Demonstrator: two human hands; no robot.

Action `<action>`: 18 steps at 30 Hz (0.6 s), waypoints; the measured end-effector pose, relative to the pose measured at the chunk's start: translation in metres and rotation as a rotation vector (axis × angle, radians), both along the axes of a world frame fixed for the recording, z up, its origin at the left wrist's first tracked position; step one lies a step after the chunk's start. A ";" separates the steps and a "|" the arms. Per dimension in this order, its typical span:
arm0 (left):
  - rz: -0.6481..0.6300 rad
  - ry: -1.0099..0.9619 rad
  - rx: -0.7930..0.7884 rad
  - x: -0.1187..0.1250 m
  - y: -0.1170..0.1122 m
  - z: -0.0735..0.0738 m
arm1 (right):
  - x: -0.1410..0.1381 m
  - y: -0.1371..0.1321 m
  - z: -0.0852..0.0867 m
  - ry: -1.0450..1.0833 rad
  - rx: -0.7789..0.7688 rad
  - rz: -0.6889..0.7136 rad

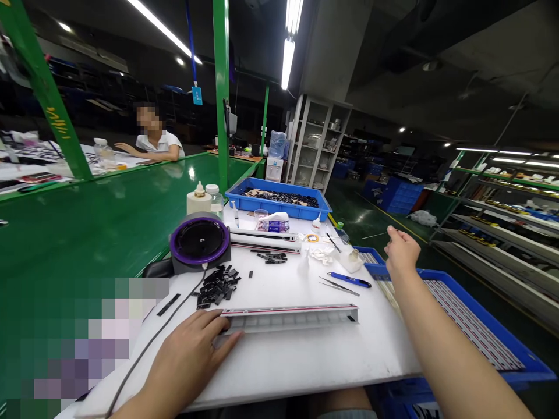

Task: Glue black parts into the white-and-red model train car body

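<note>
My left hand [192, 349] lies flat, fingers out, on the left end of a long white strip [297, 317] that lies across the white table [305, 361]. My right hand [399, 253] is raised past the table's right edge, over a blue tray [537, 366] of long striped strips. Its fingers are loosely curled and hold nothing that I can see. A pile of small black parts [217, 285] lies just behind the strip.
A round black device with a purple ring [200, 241] stands at the back left, its cable running forward. Tweezers [338, 285], a blue pen [349, 280], bottles [198, 201] and a far blue tray [279, 201] fill the back. A person [155, 139] sits beyond the green surface.
</note>
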State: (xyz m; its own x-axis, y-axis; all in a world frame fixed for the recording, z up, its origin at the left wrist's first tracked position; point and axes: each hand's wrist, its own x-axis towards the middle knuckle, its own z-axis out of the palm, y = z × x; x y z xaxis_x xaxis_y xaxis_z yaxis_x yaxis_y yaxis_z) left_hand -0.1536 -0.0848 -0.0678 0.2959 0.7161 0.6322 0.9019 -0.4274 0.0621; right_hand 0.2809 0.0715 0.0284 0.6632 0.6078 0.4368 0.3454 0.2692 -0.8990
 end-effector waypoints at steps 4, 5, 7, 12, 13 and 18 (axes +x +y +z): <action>0.005 -0.015 -0.013 0.000 -0.001 0.000 | -0.025 -0.032 0.031 0.217 0.105 0.129; 0.006 -0.023 -0.013 0.001 -0.001 0.001 | -0.037 -0.043 0.037 0.292 0.133 0.201; 0.011 -0.038 -0.018 0.002 -0.002 0.002 | -0.066 -0.066 0.045 0.484 0.195 0.381; 0.035 -0.023 -0.053 0.006 -0.008 0.005 | -0.158 -0.123 0.031 0.648 0.204 0.637; 0.037 -0.016 -0.058 0.007 -0.009 0.005 | -0.176 -0.133 0.022 0.653 0.186 0.661; 0.049 -0.003 -0.084 0.008 -0.012 0.004 | -0.241 -0.168 -0.033 0.642 0.092 0.682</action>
State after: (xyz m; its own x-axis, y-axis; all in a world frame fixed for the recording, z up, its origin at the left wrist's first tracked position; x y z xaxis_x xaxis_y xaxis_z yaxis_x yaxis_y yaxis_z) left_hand -0.1461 -0.0964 -0.0634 0.2572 0.7803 0.5701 0.9215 -0.3757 0.0985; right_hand 0.0403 -0.0962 -0.0048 0.3068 0.9352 0.1770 -0.4671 0.3100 -0.8281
